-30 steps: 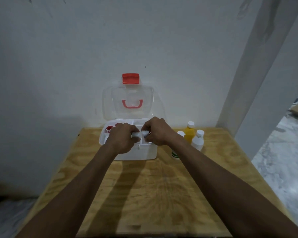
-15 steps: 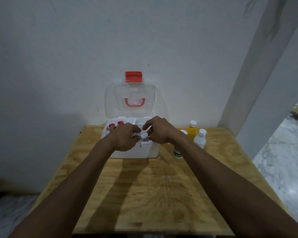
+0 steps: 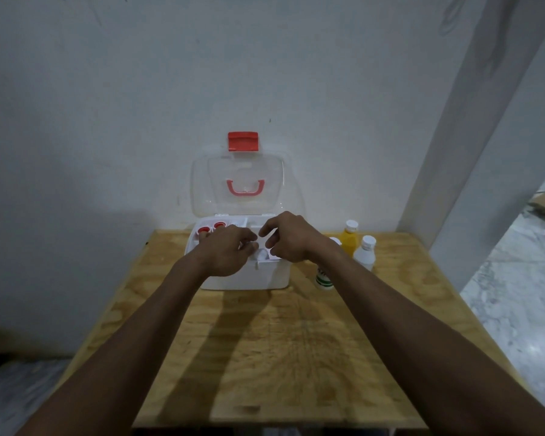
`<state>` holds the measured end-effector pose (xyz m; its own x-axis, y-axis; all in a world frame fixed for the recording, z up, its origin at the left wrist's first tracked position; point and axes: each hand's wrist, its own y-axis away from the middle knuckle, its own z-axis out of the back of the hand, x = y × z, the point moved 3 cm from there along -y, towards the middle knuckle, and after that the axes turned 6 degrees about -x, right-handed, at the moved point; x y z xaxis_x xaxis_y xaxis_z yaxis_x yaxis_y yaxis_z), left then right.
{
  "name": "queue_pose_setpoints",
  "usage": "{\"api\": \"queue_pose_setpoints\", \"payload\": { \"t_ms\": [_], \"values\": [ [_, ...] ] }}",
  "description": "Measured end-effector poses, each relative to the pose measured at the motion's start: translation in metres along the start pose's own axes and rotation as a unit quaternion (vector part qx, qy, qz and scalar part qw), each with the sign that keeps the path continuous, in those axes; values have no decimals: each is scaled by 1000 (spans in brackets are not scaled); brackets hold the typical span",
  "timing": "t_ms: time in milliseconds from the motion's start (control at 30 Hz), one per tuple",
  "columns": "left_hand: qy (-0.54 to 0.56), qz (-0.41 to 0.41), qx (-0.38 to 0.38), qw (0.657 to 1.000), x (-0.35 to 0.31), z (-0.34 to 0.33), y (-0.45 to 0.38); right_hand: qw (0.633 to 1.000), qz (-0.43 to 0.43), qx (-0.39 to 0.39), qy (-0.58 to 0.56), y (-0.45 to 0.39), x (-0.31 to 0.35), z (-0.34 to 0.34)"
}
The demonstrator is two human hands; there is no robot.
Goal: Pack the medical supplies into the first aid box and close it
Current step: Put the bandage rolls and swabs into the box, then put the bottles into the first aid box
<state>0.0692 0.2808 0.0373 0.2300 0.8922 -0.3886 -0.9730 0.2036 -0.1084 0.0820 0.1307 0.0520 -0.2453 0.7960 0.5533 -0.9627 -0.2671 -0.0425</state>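
A: Entry, hand pose. Both forearms run from the bottom corners of the frame up to the centre. Left hand point(image 3: 230, 251) is palm down over the open first aid box point(image 3: 249, 275), fingers curled loosely. Right hand point(image 3: 288, 237) is beside it, fingers spread and bent downward, nothing pinched between them that I can see.

B: Grasping anything?

A: Left: cannot tell, the fingertips are hidden under the knuckles. Right: released. A small white bottle cap point(image 3: 262, 254) shows in the gap between the two hands, inside the box.

B: Box position?

A: Centre of the frame, at the far edge of the wooden bench point(image 3: 264, 357), against the wall. Clear lid point(image 3: 239, 187) upright, red latch point(image 3: 242, 141) on top. Two red caps point(image 3: 211, 228) show in the box's upper left compartment; the hands cover most of the tray.

B: Outside the box?

A: Right of it: a yellow bottle point(image 3: 349, 239), a white bottle point(image 3: 364, 253), and a green-striped bottle point(image 3: 324, 278) partly hidden by the right forearm. Its label is unreadable.
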Motion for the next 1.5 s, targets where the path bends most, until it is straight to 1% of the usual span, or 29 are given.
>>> {"api": "queue_pose_setpoints", "payload": {
  "t_ms": [233, 367, 433, 500, 600, 667, 733, 800, 900, 967, 1067, 1133, 1300, 1500],
  "values": [
    [-8, 1, -11, 1000, -1, 3, 2, 1000, 6, -10, 4, 1, 2, 4],
    [2, -5, -58, 998, -6, 11, 7, 999, 11, -44, -6, 7, 3, 17],
    [33, -16, -103, 994, -15, 16, 13, 997, 16, -73, -17, 14, 1, 30],
    [92, -36, -154, 983, -30, 18, 20, 993, 18, -116, -30, 24, -4, 48],
    [151, -61, -221, 962, -62, 15, 28, 975, 6, -216, -49, 45, -21, 78],
    [172, -77, -234, 954, -84, 3, 29, 959, -12, -280, -50, 59, -38, 94],
    [188, -82, -216, 955, -100, -16, 24, 949, -45, -310, -37, 70, -58, 103],
    [197, -67, -182, 961, -111, -38, 18, 948, -84, -305, -31, 77, -80, 104],
    [195, -44, -142, 969, -122, -67, 12, 959, -109, -262, -23, 84, -107, 92],
    [202, -34, -132, 970, -126, -79, 9, 962, -120, -244, -36, 86, -119, 80],
    [214, -17, -129, 968, -128, -90, 5, 959, -117, -250, -55, 87, -131, 65],
    [219, -20, -135, 966, -128, -93, 4, 956, -112, -263, -68, 87, -135, 57],
    [227, -51, -190, 954, -131, -95, 4, 939, -106, -312, -98, 88, -143, 49],
    [232, -67, -229, 943, -127, -94, 5, 930, -87, -341, -108, 93, -143, 47]
  ]
}}
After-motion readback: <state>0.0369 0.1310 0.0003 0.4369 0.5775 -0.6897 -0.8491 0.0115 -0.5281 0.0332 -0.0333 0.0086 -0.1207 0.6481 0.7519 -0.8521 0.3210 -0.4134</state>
